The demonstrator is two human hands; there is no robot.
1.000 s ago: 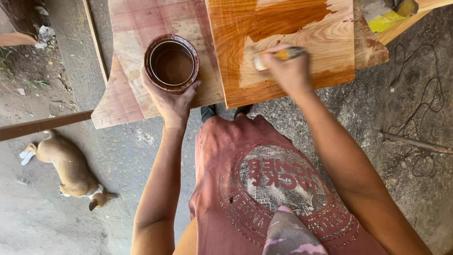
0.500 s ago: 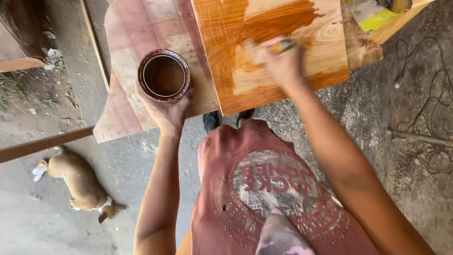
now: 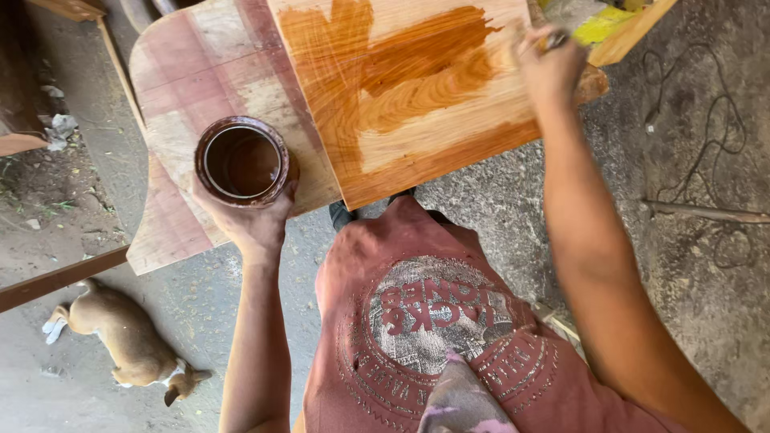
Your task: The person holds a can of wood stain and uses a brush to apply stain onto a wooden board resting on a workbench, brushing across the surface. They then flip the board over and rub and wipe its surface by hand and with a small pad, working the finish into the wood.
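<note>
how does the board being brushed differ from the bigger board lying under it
The upper board is glossy orange-brown where stain has gone on; the lower board is dull, pale with reddish patches. The upper board's near corner is square; the lower board's far corner is rounded. The right hand works on the upper; the left hand holds a tin over the lower. Both are wood.

outdoor woodworking yard; half-stained board [image 3: 417, 96]; stain tin [image 3: 242, 160]; dirt ground [image 3: 690, 240]

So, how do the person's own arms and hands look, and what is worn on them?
Both arms are bare from the upper arm down to the fingers: no sleeves reach them, and no gloves, watch, rings or bands show on the left hand or the right hand. The arms are slim. The only clothing visible is a faded reddish sleeveless shirt with a worn round print on the chest.
</note>
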